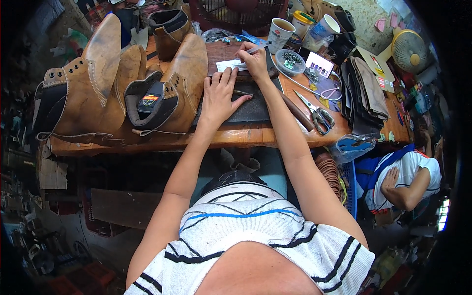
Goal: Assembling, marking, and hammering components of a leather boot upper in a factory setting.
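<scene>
My right hand (pixel 256 65) is closed around a pen (pixel 256 48), held over a small white slip of paper (pixel 229 65). Fingers outstretched, my left hand (pixel 220 93) lies with its fingertips at the slip's lower edge and its thumb out to the right. Under the slip is a dark reddish-brown board (pixel 216 52). A black mat (pixel 258 109) covers the bench in front of it. Just left of my left hand stands a brown leather boot (pixel 189 69) with a dark padded collar; part of a thin metal tool (pixel 242 93) shows beside my thumb.
More brown boots (pixel 81 105) crowd the left. Right of my arm lie scissors (pixel 317 114), a wooden handle (pixel 297 114), a tub of small dark eyelets (pixel 290 61) and stacked leather pieces (pixel 364 96). A paper cup (pixel 280 37) stands behind. Another person (pixel 405 179) sits at right.
</scene>
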`<state>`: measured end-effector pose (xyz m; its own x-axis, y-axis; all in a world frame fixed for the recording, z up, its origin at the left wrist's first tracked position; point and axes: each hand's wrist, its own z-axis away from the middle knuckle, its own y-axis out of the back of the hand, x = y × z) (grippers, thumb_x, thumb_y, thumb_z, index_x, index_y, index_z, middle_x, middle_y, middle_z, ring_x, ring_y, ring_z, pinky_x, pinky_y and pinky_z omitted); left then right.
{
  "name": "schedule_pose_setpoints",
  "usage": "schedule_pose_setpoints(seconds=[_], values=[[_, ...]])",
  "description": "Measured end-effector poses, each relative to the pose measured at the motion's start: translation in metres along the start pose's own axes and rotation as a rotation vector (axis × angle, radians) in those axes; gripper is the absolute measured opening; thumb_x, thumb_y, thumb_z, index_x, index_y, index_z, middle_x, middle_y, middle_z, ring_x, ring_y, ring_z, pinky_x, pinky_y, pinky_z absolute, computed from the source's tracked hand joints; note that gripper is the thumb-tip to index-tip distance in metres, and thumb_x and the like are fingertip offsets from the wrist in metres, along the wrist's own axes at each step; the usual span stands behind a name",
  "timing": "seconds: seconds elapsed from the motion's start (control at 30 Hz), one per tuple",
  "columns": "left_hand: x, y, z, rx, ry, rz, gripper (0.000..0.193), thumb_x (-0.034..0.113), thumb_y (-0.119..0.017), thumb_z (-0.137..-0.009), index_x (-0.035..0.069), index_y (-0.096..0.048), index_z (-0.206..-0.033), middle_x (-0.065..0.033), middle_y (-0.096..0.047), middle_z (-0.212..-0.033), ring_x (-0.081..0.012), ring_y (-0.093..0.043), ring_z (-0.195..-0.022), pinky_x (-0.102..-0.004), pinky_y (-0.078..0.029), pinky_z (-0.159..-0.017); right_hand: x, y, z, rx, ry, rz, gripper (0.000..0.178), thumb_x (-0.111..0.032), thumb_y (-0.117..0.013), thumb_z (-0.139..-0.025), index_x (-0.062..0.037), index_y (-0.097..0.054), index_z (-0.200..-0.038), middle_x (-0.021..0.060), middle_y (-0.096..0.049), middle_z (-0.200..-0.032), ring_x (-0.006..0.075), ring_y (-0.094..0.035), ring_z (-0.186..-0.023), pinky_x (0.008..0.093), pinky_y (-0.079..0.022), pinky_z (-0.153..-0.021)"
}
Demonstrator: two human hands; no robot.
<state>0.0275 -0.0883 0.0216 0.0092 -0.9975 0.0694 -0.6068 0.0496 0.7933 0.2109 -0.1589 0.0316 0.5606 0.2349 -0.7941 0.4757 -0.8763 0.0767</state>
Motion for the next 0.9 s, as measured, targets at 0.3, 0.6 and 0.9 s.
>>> schedule_pose_setpoints(seconds=[0.3, 0.6, 0.9], values=[[0.001, -0.002, -0.002, 0.048, -0.025, -0.039, 0.087, 0.065, -0.065, -0.082, 0.004, -0.051, -0.142, -0.0085, -0.052, -0.133, -0.0243, -0.047, -0.116, -0.0419, -0.036, -0.098, 0.002, 0.0, 0.005, 0.001, -0.01, 0.05, 0.018, -0.011, -0.059, -0.073, 0.0023, -0.053, -0.064, 0.0028, -0.045, -0.054, 0.0077, -0.044, -0.055, 0.0301, -0.034, -0.051], [0.002, -0.002, -0.001, 0.015, -0.001, -0.036, 0.086, 0.065, -0.065, -0.083, 0.005, -0.051, -0.143, -0.0093, -0.052, -0.135, -0.0262, -0.046, -0.117, -0.0417, -0.035, -0.098, 0.006, -0.005, 0.005, -0.001, 0.041, 0.171, 0.024, -0.02, -0.061, -0.073, 0.0014, -0.053, -0.067, 0.012, -0.042, -0.055, 0.0129, -0.045, -0.051, 0.0355, -0.035, -0.051], [0.002, -0.002, -0.002, -0.01, 0.011, -0.02, 0.087, 0.064, -0.066, -0.083, 0.006, -0.05, -0.144, -0.0098, -0.051, -0.137, -0.0274, -0.045, -0.118, -0.0427, -0.034, -0.099, 0.002, -0.004, 0.006, -0.005, 0.058, 0.17, 0.018, -0.007, -0.059, -0.074, 0.0021, -0.048, -0.063, -0.0015, -0.043, -0.057, 0.0047, -0.041, -0.057, 0.0277, -0.03, -0.05]])
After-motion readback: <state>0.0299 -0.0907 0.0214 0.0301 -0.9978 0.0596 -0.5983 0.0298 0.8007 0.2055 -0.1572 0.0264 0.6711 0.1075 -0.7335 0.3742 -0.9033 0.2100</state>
